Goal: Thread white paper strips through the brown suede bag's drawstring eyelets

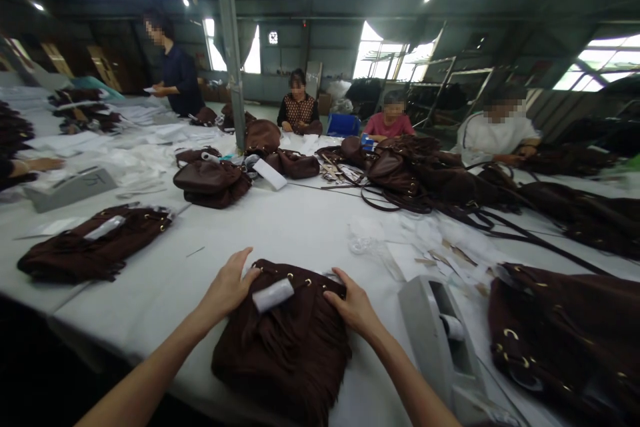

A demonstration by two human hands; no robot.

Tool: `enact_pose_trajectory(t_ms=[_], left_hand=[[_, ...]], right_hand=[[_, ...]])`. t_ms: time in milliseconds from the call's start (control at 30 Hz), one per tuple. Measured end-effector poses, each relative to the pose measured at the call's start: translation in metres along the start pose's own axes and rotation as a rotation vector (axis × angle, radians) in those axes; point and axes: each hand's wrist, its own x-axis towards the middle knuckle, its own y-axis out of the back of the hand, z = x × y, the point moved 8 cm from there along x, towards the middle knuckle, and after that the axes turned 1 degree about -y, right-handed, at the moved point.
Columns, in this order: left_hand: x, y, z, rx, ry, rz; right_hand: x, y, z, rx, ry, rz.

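Observation:
A dark brown fringed handbag (295, 353) lies in front of me on the white-covered table, with brass eyelets along its top edge. On top of it rests a small white wrapped roll (273, 295). My left hand (230, 290) holds the bag's top left corner, thumb on the upper face. At the top right corner, my right hand (353, 301) grips the edge between thumb and fingers. The undersides of both grips are hidden by the bag.
A grey tape dispenser (440, 340) stands close to my right hand, beside another brown bag (565, 333). Another fringed bag (100, 247) lies at left. Brown bags (400, 170) and paper scraps (343, 170) cover the far side, where several people work. A post (231, 47) rises behind the table.

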Motion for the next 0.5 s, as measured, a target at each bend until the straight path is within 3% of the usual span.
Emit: enact_pose_trajectory(t_ms=[67, 167, 233, 300, 367, 500], left_hand=[[-0.025, -0.002, 0.002, 0.022, -0.057, 0.027], [-0.081, -0.008, 0.009, 0.082, -0.193, -0.016], [-0.117, -0.016, 0.017, 0.181, -0.385, -0.038], [-0.144, -0.029, 0.021, 0.31, -0.593, -0.021], [-0.155, -0.043, 0.017, 0.408, -0.694, -0.001], [-0.148, -0.055, 0.005, 0.388, -0.645, -0.047]], right_hand=[[-0.004, 0.003, 0.001, -0.053, 0.001, 0.061], [-0.035, 0.013, -0.028, -0.149, 0.145, 0.145], [-0.065, 0.007, -0.055, -0.213, 0.324, 0.099], [-0.095, -0.017, -0.068, -0.352, 0.473, -0.01], [-0.117, -0.047, -0.064, -0.511, 0.592, -0.084], [-0.126, -0.085, -0.03, -0.669, 0.68, 0.015]])
